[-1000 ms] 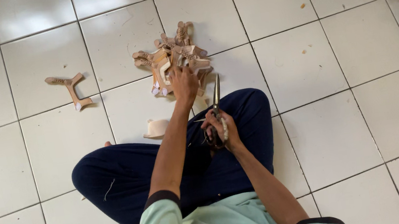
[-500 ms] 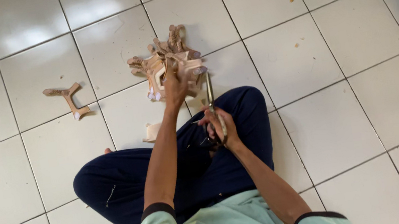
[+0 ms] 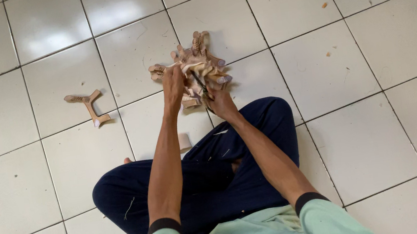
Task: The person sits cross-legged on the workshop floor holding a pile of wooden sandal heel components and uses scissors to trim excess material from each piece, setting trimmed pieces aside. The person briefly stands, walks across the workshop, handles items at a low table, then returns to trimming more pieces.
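Tan, leather-like strap pieces make up the pile (image 3: pixel 196 67) on the white tiled floor (image 3: pixel 362 128), straight out in front of both hands. The left hand (image 3: pixel 173 81) is closed on a piece at the pile's near edge, lifting it. The right hand (image 3: pixel 221 104), just beside it and a little nearer the body, grips a pair of scissors (image 3: pixel 201 85) whose blades point up into the held piece; whether the blades are apart or together is too small to tell. A single Y-shaped strap (image 3: pixel 88 105) lies well off to the left of the left hand. The risk I see is the blades working so close to the left fingers, and a limp strap slipping could send the cut astray.
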The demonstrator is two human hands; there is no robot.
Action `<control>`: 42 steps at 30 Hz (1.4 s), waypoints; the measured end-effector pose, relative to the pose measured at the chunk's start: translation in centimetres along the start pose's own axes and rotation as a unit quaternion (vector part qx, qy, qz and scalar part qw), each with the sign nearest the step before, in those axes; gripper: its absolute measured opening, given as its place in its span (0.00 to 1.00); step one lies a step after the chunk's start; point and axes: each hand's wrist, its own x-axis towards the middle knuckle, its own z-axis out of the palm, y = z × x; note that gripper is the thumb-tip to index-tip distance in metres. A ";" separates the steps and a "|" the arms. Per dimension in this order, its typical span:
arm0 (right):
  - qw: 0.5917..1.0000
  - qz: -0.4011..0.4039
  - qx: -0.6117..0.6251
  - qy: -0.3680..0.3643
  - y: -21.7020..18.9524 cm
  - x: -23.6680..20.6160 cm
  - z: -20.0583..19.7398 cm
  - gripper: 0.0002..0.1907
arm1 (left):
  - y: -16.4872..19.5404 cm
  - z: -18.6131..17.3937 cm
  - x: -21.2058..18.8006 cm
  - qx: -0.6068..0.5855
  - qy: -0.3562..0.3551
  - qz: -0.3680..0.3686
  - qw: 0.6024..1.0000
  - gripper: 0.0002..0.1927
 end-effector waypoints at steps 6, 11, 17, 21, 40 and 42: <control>0.995 -0.066 0.028 0.071 1.0 0.4 0.7 0.28 | 5.8 -1.7 -5.0 0.178 -0.023 0.208 0.962 0.14; 0.829 0.165 0.535 0.014 0.7 -3.5 -2.6 0.21 | 6.3 -1.1 -11.8 0.129 -0.161 0.125 0.970 0.18; 0.884 0.127 0.405 0.198 -0.1 -16.8 -13.1 0.19 | -0.5 3.9 -17.8 0.200 -0.287 0.123 0.929 0.23; 0.931 0.117 0.334 0.086 -1.1 -23.1 -16.0 0.22 | -2.8 7.0 -19.0 0.192 -0.215 0.091 0.953 0.20; 0.893 0.100 0.439 0.004 4.7 -29.6 -9.8 0.40 | -2.7 9.7 -22.4 0.489 -0.005 0.437 0.755 0.02; 0.884 0.081 0.459 0.038 5.0 -29.8 -9.2 0.40 | -1.7 9.7 -22.9 0.479 -0.018 0.457 0.749 0.05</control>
